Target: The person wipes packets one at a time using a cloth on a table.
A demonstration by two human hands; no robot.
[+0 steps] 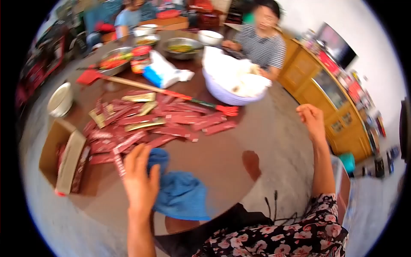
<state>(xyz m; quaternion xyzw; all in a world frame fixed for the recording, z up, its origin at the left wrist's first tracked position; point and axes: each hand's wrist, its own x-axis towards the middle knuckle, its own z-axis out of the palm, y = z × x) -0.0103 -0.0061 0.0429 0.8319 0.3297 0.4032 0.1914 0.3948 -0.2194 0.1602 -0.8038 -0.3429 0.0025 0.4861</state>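
Note:
My left hand [140, 177] is over the near left part of the round table [214, 165], fingers apart, beside a blue cloth [182, 195]. One red packet [118, 162] lies by its fingertips; whether they touch it I cannot tell. Many red packets [171, 122], some gold ones [145, 125] among them, are heaped just beyond. An open cardboard box [64, 156] with red packets inside stands left of the heap. Off the table's right side, my right hand [311, 116] is raised with its fingers curled together; anything inside them is hidden.
A purple bowl [233, 97] with white contents stands at the back right, near a seated person [263, 47]. A long wooden-handled red tool [132, 83] lies behind the packets. Food bowls [182, 53], a white-blue package [160, 73] and a white bowl [61, 100] stand around.

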